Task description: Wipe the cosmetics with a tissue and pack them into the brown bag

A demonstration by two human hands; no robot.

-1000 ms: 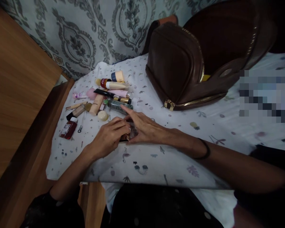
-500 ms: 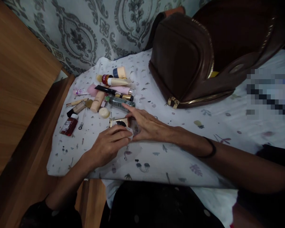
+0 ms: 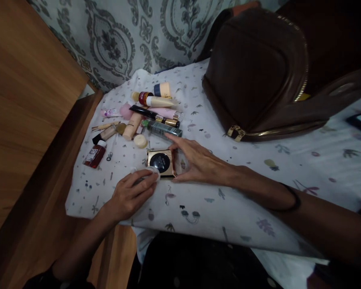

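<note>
A gold square compact [image 3: 169, 175] with a round black label lies flat on the patterned cloth [image 3: 198, 212]. My right hand [image 3: 200, 162] steadies it from the right, thumb at the near corner and a finger at the far one. In my left hand [image 3: 132, 194], closed fingers pinch a whitish, partly see-through soft piece [image 3: 154, 172] at the compact's near left corner; I cannot tell if it is a wipe or a plastic wrap. Just beyond the compact are a small cream-lidded jar [image 3: 140, 141] and a grey-green bottle [image 3: 162, 129].
Several cosmetics lie behind, among them a beige tube [image 3: 132, 125], a black-and-gold tube [image 3: 147, 112] and a pink sponge [image 3: 126, 111]. A red bottle [image 3: 95, 155] is at left. The brown leather bag [image 3: 252, 76] stands at right, a wooden cabinet [image 3: 27, 80] at left.
My left hand has drawn back toward the near left corner of the compact, uncovering its round black label. My right hand stays at the compact's right side. The view has shifted slightly.
</note>
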